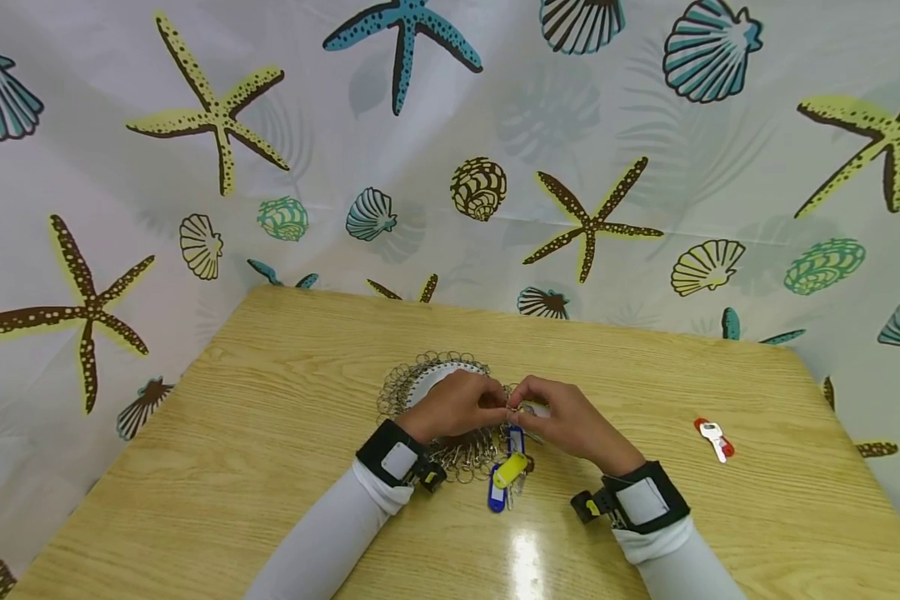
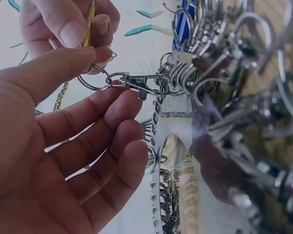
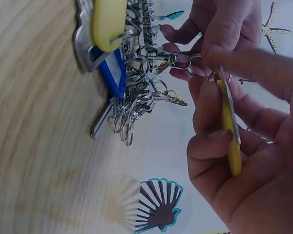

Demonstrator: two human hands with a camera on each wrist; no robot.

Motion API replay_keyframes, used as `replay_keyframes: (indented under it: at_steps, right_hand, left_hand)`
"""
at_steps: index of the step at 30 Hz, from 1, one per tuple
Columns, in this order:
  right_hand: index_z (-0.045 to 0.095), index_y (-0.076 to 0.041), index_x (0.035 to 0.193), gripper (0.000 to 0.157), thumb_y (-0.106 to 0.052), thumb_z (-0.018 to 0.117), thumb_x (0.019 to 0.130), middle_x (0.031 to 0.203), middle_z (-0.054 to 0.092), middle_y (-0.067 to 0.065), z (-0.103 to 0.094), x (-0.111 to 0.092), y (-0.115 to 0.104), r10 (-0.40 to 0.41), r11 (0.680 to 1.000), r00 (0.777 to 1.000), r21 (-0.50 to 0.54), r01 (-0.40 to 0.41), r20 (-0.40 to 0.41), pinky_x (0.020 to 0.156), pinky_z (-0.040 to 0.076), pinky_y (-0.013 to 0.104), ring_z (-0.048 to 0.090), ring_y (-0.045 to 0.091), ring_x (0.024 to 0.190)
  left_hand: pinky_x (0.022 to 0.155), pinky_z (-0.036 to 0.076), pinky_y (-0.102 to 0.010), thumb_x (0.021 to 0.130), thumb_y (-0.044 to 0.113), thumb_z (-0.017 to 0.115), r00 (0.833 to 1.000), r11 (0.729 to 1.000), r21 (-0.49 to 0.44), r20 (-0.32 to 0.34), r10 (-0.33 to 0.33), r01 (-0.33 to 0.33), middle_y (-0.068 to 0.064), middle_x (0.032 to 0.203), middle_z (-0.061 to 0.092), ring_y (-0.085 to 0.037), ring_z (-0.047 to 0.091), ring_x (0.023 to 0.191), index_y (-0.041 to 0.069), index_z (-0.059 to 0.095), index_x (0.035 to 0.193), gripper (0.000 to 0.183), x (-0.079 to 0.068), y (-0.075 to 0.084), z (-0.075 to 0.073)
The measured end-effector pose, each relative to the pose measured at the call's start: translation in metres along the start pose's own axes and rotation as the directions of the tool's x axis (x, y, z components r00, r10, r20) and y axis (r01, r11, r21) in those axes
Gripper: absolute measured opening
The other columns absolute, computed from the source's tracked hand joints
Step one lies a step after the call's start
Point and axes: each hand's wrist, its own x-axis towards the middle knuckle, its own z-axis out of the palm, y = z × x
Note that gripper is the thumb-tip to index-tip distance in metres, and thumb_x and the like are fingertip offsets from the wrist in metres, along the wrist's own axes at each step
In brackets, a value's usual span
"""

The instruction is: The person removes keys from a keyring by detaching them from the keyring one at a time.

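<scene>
Over the right side of a round rack (image 1: 438, 373) hung with metal clasps and rings, both hands meet fingertip to fingertip. My left hand (image 1: 453, 403) pinches a split ring (image 2: 92, 84) between thumb and index finger. That ring is linked to a swivel clasp (image 2: 136, 83), which hooks onto the rack side. In my right hand (image 1: 565, 419) is a yellow key tag (image 3: 228, 129) with a metal key (image 3: 231, 105) lying along it. The tag's upper end is right at the split ring, partly hidden by the thumbs.
Blue key tags (image 1: 497, 490) and another yellow key tag (image 1: 510, 471) with keys hang at the rack's near right side. Farther right on the wooden table (image 1: 270, 417) lies a red key tag with a silver key (image 1: 712, 433). A patterned curtain (image 1: 435, 167) stands behind the table.
</scene>
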Motion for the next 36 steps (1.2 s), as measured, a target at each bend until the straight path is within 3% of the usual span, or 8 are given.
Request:
replay_keyframes:
  at_steps: [7, 13, 21, 24, 28, 32, 36]
  right_hand:
    - [0.063, -0.013, 0.096, 0.011, -0.014, 0.07, 0.088, 0.1, 0.068, 0.0, 0.0022, 0.0017, -0.0023, -0.014, 0.993, 1.0, -0.12, 0.011, -0.018, 0.088, 0.053, 0.047, 0.063, 0.027, 0.108]
    - [0.063, -0.01, 0.1, 0.011, -0.012, 0.067, 0.09, 0.095, 0.068, 0.001, 0.0019, 0.0016, -0.0046, -0.049, 0.983, 0.997, -0.18, 0.039, -0.051, 0.075, 0.055, 0.042, 0.065, 0.018, 0.087]
    - [0.064, -0.006, 0.102, 0.011, -0.007, 0.064, 0.091, 0.1, 0.07, 0.007, 0.0029, 0.0019, -0.0019, -0.015, 0.986, 0.997, -0.166, 0.003, -0.076, 0.08, 0.053, 0.047, 0.066, 0.022, 0.093]
    - [0.065, -0.007, 0.101, 0.01, -0.009, 0.064, 0.091, 0.094, 0.069, 0.006, 0.0034, 0.0021, -0.0004, 0.027, 0.988, 0.997, -0.151, -0.039, -0.079, 0.067, 0.051, 0.038, 0.06, 0.017, 0.077]
    - [0.067, -0.006, 0.1, 0.01, -0.009, 0.063, 0.091, 0.076, 0.059, 0.002, 0.0027, 0.0023, -0.0013, 0.093, 0.989, 0.993, -0.107, -0.1, -0.069, 0.054, 0.036, 0.027, 0.042, 0.012, 0.059]
    - [0.067, -0.005, 0.1, 0.011, -0.009, 0.061, 0.091, 0.067, 0.052, 0.002, 0.001, 0.0021, -0.0032, 0.134, 0.988, 0.99, -0.066, -0.137, -0.052, 0.051, 0.036, 0.025, 0.041, 0.01, 0.054]
    - [0.065, -0.007, 0.096, 0.007, -0.01, 0.06, 0.093, 0.082, 0.063, 0.003, 0.0007, 0.0018, -0.0031, 0.102, 0.993, 0.994, -0.048, -0.104, -0.042, 0.055, 0.042, 0.027, 0.049, 0.011, 0.061]
  left_hand:
    - [0.063, 0.05, -0.02, 0.093, 0.026, 0.065, 0.999, 1.0, 0.006, -0.035, 0.02, -0.019, 0.004, 0.08, 0.069, -0.004, 0.061, 0.068, 0.013, 0.074, 0.095, 0.016, -0.0011, 0.0002, -0.0009]
    - [0.063, 0.049, -0.021, 0.092, 0.027, 0.066, 0.998, 0.999, 0.005, -0.048, 0.035, -0.035, 0.004, 0.078, 0.068, -0.005, 0.06, 0.067, 0.014, 0.072, 0.092, 0.015, -0.0017, 0.0, -0.0007]
    - [0.063, 0.047, -0.02, 0.09, 0.028, 0.068, 0.998, 0.998, 0.038, -0.04, 0.05, -0.049, 0.005, 0.08, 0.066, -0.005, 0.058, 0.069, 0.014, 0.071, 0.095, 0.014, 0.0006, -0.0004, 0.0]
    - [0.065, 0.049, -0.02, 0.089, 0.027, 0.07, 0.999, 0.998, 0.056, -0.026, 0.035, -0.033, 0.005, 0.085, 0.068, -0.004, 0.059, 0.074, 0.014, 0.072, 0.101, 0.018, 0.0017, 0.0006, -0.0002]
    - [0.071, 0.051, -0.021, 0.088, 0.026, 0.071, 1.0, 0.998, 0.063, -0.01, 0.01, -0.009, 0.004, 0.092, 0.07, -0.006, 0.063, 0.082, 0.014, 0.072, 0.107, 0.022, 0.0031, 0.0014, 0.0005]
    - [0.074, 0.052, -0.022, 0.088, 0.024, 0.071, 1.0, 0.999, 0.049, 0.0, -0.008, 0.008, 0.003, 0.095, 0.07, -0.011, 0.065, 0.088, 0.014, 0.071, 0.107, 0.021, 0.0038, 0.0022, 0.0013]
    - [0.074, 0.052, -0.022, 0.088, 0.025, 0.071, 1.0, 0.999, 0.034, 0.0, -0.015, 0.015, 0.004, 0.095, 0.069, -0.01, 0.065, 0.087, 0.015, 0.07, 0.106, 0.02, 0.0035, 0.0019, 0.0022]
